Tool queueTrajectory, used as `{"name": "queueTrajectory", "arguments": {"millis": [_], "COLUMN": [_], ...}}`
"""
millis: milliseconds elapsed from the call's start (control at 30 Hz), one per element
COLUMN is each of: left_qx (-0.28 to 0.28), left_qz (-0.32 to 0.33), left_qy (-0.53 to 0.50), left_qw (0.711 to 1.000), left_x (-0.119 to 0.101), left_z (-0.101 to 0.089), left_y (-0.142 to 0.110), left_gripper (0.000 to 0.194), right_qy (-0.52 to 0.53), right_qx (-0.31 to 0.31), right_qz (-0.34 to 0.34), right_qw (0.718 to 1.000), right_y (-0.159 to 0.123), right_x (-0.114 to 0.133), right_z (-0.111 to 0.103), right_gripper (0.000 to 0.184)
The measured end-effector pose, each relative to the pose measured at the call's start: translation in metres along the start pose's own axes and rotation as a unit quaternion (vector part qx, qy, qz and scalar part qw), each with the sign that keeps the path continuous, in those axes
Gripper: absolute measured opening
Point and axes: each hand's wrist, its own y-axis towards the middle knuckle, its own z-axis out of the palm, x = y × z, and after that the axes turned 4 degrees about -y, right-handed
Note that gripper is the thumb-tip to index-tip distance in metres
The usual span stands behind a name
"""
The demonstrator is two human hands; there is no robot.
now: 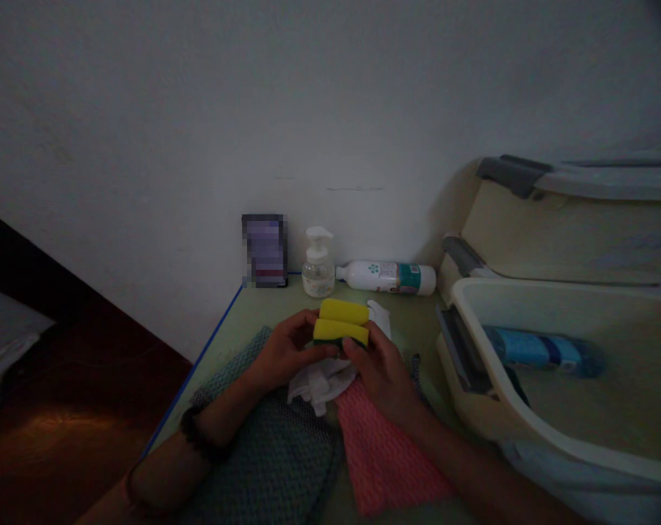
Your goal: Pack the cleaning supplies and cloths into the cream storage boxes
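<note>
Two yellow sponges point(341, 331) with a dark green scouring side on the nearer one are held together above the table. My left hand point(288, 351) grips them from the left side, fingers curled behind and thumb in front. From the right, my right hand point(382, 370) closes on the same sponges, its thumb against the green layer. Beneath the hands lies a crumpled white cloth or glove point(322, 383), partly hidden. A pink textured cloth point(385, 459) spreads under my right wrist, and a grey-green woven cloth point(275, 459) under my left forearm.
Against the wall stand a phone-like screen point(265, 250), blurred, and a clear pump bottle point(318, 270). A white bottle point(388, 277) lies on its side. At right, an open cream storage box point(461, 306) contains a blue bottle point(538, 350). The table's blue edge point(199, 357) runs along the left.
</note>
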Motion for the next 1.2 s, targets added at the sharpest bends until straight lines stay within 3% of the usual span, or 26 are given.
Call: {"name": "queueTrajectory", "arguments": {"millis": [100, 167, 300, 467, 567, 667, 867, 967, 1200], "left_qx": [0.001, 0.016, 0.005, -0.044, -0.053, -0.051, -0.053, -0.031, -0.042], "left_qz": [-0.012, -0.015, -0.007, 0.013, 0.028, 0.035, 0.002, -0.015, 0.030], "left_qy": [-0.046, -0.039, 0.014, 0.085, 0.098, 0.095, 0.079, 0.101, 0.172], "left_qw": [0.999, 0.999, 1.000, 0.995, 0.993, 0.994, 0.995, 0.994, 0.984], "left_x": [0.003, 0.004, 0.006, 0.010, 0.012, 0.013, 0.012, 0.010, 0.005], "left_z": [-0.001, -0.001, -0.005, -0.010, -0.012, -0.011, -0.008, -0.007, -0.008], "left_y": [0.000, 0.000, 0.000, -0.001, -0.001, -0.001, -0.001, -0.001, -0.001], "left_gripper": [0.066, 0.078, 0.056, 0.037, 0.032, 0.039, 0.066, 0.058, 0.039], "right_qy": [-0.037, -0.066, -0.103, -0.064, -0.024, -0.018, -0.054, -0.066, -0.093], "right_qx": [-0.004, -0.004, -0.024, -0.035, -0.052, -0.030, -0.021, -0.016, -0.012], "right_qz": [-0.008, -0.026, -0.052, -0.034, -0.032, -0.019, 0.003, 0.009, -0.036], "right_qw": [0.999, 0.997, 0.993, 0.997, 0.998, 0.999, 0.998, 0.998, 0.995], "right_y": [-0.001, -0.001, -0.003, -0.004, -0.003, -0.002, -0.002, -0.002, -0.003], "right_x": [-0.002, -0.002, -0.003, -0.006, -0.008, -0.010, -0.011, -0.011, -0.012], "right_z": [-0.001, -0.001, 0.000, 0.003, 0.003, 0.001, -0.001, -0.001, -0.002], "right_gripper": [0.019, 0.016, 0.021, 0.035, 0.057, 0.071, 0.051, 0.044, 0.040]}}
